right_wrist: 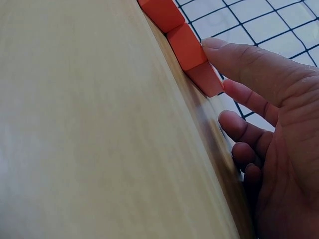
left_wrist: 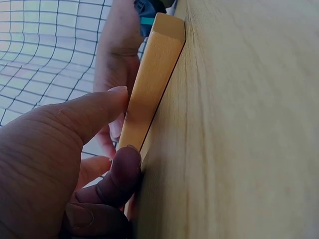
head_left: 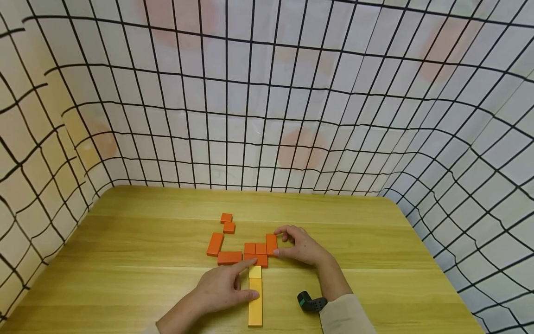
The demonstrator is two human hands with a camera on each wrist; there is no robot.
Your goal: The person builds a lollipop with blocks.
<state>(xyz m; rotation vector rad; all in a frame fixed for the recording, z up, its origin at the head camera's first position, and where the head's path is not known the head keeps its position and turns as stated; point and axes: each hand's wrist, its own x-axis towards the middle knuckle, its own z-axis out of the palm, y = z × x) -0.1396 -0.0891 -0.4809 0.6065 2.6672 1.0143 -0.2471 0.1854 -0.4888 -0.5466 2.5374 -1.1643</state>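
Several flat orange and yellow wooden blocks lie together on the table. My left hand [head_left: 219, 287] lays its thumb on a long yellow block [head_left: 255, 313], and its index finger reaches onto a horizontal orange block [head_left: 262, 262]. A small pale yellow block [head_left: 255, 272] sits between those two. At the right end of the orange group, my right hand [head_left: 302, 246] has its thumb and index finger on an upright-lying orange block [head_left: 271, 241], the thumb at its side and the index at its far end. Two small orange blocks [head_left: 255, 248] adjoin it.
Left of the group lie a horizontal orange block [head_left: 229, 258] and a slanted one [head_left: 215, 244]. Farther back are two small orange squares [head_left: 227, 222]. A black device [head_left: 310, 302] is at the right wrist. Black-grid walls [head_left: 250, 116] enclose the wooden table [head_left: 375, 260].
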